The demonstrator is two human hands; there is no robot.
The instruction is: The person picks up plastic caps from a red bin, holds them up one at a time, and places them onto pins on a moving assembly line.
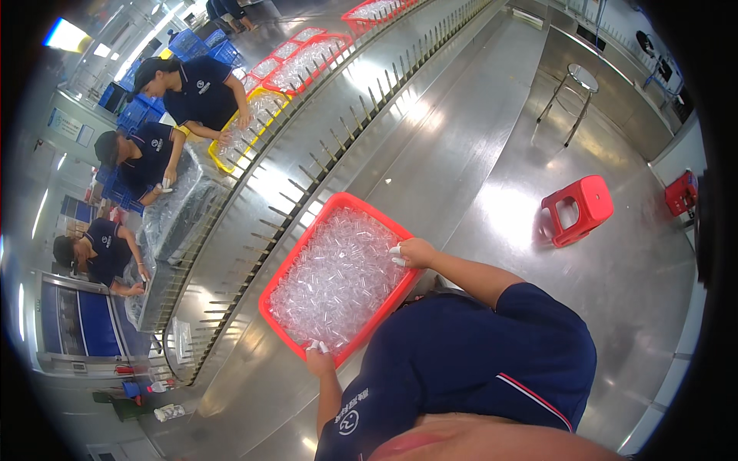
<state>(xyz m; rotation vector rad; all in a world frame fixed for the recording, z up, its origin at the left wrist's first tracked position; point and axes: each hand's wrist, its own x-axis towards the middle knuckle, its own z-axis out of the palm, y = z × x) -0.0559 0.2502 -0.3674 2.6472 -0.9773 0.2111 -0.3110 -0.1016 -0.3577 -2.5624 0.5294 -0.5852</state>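
A red plastic tray heaped with small clear plastic tubes is held in front of my body at the metal counter. My left hand is closed on its near left corner, with white covers on the fingertips that reach over the rim. On the right side rim, my right hand is closed too, its covered fingertips over the inside edge and touching the tubes. The undersides of both grips are hidden by the tray wall.
A conveyor with a row of upright metal pins curves past the tray's far side. Beyond it, several co-workers handle clear items beside a yellow tray and more red trays. A red plastic stool and a metal stool stand at right.
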